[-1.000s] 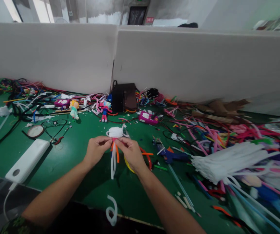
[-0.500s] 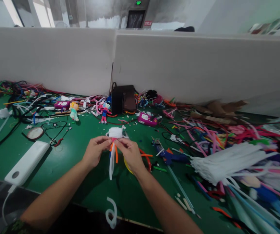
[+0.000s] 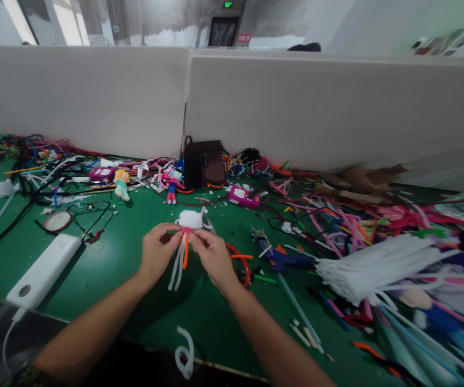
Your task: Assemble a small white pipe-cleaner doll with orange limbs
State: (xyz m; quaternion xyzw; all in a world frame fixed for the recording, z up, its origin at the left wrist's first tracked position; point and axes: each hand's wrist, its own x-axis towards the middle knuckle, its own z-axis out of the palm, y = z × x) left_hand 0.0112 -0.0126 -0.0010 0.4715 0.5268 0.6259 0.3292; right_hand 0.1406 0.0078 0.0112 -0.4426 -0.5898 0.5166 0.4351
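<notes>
Near the middle of the green table, a small fuzzy figure (image 3: 190, 219) has a thick white top, a pink band below it, and white and orange stems hanging down. My left hand (image 3: 157, 250) pinches it at the pink band from the left. From the right, my right hand (image 3: 214, 257) grips the same band between thumb and finger. The fingertips of both hands nearly meet there. Behind my right hand, a red curved stem (image 3: 247, 269) lies on the table.
A white power bank (image 3: 45, 271) lies at left. A blue glue gun (image 3: 286, 259) and a bundle of white stems (image 3: 377, 269) are at right. Small dolls (image 3: 121, 184), a dark bag (image 3: 211, 164) and piled stems line the back. A curled white stem (image 3: 185, 352) sits near the front edge.
The figure's hanging stems have swung left and two white ones now show apart. My left hand has turned slightly more upright. The yellow curve beside my right hand is no longer visible.
</notes>
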